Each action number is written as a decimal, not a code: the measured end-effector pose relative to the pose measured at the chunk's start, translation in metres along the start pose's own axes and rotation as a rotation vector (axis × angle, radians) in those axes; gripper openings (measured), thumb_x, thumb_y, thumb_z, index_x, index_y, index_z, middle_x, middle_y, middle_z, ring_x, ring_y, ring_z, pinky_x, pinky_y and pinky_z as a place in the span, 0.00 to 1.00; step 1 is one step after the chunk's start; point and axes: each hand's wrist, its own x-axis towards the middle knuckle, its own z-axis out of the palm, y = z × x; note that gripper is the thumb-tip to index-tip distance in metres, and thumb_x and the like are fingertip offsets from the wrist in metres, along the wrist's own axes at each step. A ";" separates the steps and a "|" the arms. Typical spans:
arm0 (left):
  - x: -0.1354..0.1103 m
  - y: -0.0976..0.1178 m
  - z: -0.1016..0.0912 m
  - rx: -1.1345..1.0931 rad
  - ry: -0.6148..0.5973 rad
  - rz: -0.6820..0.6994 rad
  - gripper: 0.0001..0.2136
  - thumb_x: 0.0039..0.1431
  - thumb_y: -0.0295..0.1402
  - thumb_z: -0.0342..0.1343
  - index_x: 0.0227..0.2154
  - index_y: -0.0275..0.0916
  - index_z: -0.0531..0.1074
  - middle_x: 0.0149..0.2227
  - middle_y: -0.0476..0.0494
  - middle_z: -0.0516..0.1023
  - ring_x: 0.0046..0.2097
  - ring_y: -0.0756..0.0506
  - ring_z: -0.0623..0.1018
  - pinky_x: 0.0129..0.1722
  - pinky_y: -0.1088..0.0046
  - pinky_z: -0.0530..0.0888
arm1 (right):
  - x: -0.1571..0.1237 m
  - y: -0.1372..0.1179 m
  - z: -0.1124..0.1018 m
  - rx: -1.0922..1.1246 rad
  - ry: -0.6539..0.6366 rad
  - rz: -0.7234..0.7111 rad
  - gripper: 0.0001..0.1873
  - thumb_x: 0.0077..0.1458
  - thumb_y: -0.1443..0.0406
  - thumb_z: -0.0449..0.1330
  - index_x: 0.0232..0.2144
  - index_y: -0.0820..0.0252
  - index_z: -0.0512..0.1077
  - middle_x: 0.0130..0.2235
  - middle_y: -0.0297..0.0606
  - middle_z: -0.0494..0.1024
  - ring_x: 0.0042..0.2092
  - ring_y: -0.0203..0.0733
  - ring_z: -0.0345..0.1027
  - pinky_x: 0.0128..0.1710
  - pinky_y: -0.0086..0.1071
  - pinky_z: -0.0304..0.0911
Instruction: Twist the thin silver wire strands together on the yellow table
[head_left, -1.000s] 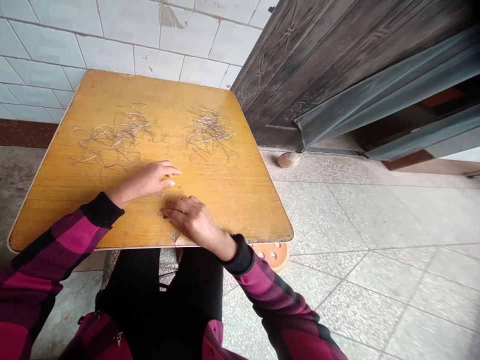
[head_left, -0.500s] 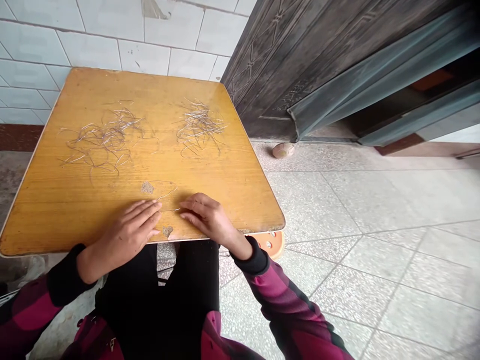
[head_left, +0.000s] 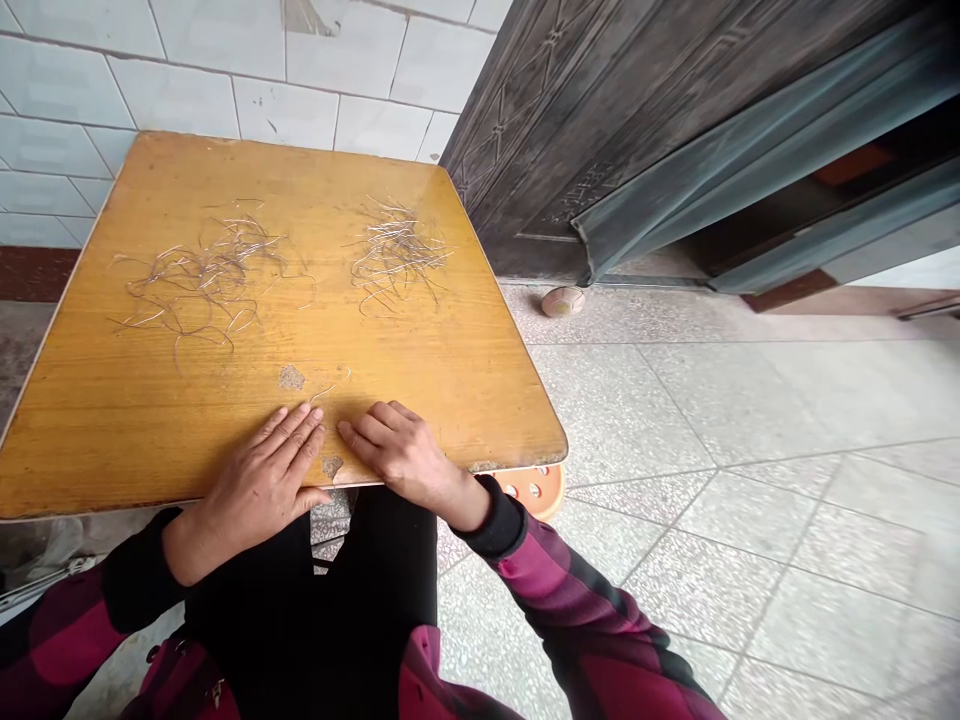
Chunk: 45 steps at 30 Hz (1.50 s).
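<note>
Near the front edge of the wooden tabletop [head_left: 420,370], my left hand [head_left: 262,475] lies flat, fingers stretched forward and thumb apart. A thin wire [head_left: 322,390] comes out past its fingertips, bent at its far end; the rest is hidden under the hand. To the right, my right hand [head_left: 394,450] rests with its fingers curled down towards the wood, close to the left fingers. What lies under those curled fingers, if anything, does not show. Farther back are a loose tangle of bent wires [head_left: 214,265] and, to its right, a denser pile of straighter wires [head_left: 401,250].
The tabletop has chipped patches [head_left: 291,377] near the hands. A white tiled wall [head_left: 292,60] stands behind it. An orange stool [head_left: 544,488] shows under the right front corner. On the floor sits a rounded stone-like object [head_left: 562,301] by a dark carved door [head_left: 555,130] and a grey-green curtain [head_left: 675,190].
My right hand has moved slightly left and towards me, its fingers curling in. The left hand has spread flatter, thumb out. Less of the wire shows between the hands.
</note>
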 end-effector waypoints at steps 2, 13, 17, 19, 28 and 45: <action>0.000 0.001 0.000 -0.001 -0.003 0.001 0.31 0.58 0.43 0.59 0.56 0.22 0.65 0.60 0.25 0.66 0.63 0.32 0.65 0.63 0.52 0.62 | -0.004 0.008 0.001 0.045 -0.012 0.017 0.14 0.66 0.69 0.49 0.42 0.65 0.75 0.32 0.42 0.75 0.34 0.42 0.63 0.33 0.36 0.60; -0.002 0.002 -0.003 0.014 -0.075 -0.006 0.31 0.58 0.42 0.59 0.57 0.24 0.64 0.63 0.26 0.62 0.65 0.33 0.60 0.65 0.53 0.58 | 0.040 0.064 -0.003 0.474 -0.097 0.316 0.15 0.59 0.67 0.59 0.48 0.65 0.72 0.38 0.43 0.75 0.33 0.36 0.67 0.36 0.31 0.63; -0.002 0.001 -0.004 0.008 -0.080 -0.001 0.31 0.58 0.42 0.59 0.57 0.24 0.64 0.63 0.26 0.62 0.66 0.33 0.60 0.65 0.52 0.58 | 0.057 0.075 0.017 0.765 -0.146 0.424 0.17 0.52 0.69 0.65 0.45 0.65 0.74 0.32 0.36 0.76 0.31 0.34 0.67 0.34 0.30 0.63; -0.001 0.001 -0.005 -0.008 -0.086 -0.003 0.31 0.57 0.42 0.60 0.57 0.24 0.64 0.63 0.26 0.62 0.65 0.33 0.60 0.65 0.53 0.59 | 0.056 0.080 0.026 1.053 -0.172 0.534 0.18 0.50 0.67 0.65 0.45 0.66 0.73 0.29 0.34 0.76 0.29 0.33 0.68 0.31 0.29 0.64; 0.006 -0.004 -0.019 -0.290 0.003 -0.190 0.24 0.59 0.46 0.57 0.50 0.29 0.70 0.62 0.25 0.63 0.61 0.31 0.65 0.59 0.50 0.64 | 0.048 0.080 0.022 1.629 -0.170 0.823 0.20 0.40 0.64 0.72 0.36 0.65 0.73 0.28 0.33 0.78 0.28 0.32 0.73 0.29 0.26 0.70; 0.088 -0.047 -0.024 -1.936 -0.411 -1.089 0.06 0.55 0.27 0.58 0.26 0.31 0.69 0.26 0.49 0.68 0.19 0.60 0.57 0.15 0.85 0.51 | 0.043 0.085 0.004 1.782 0.075 0.898 0.17 0.39 0.62 0.74 0.31 0.64 0.75 0.28 0.33 0.79 0.29 0.31 0.75 0.31 0.24 0.72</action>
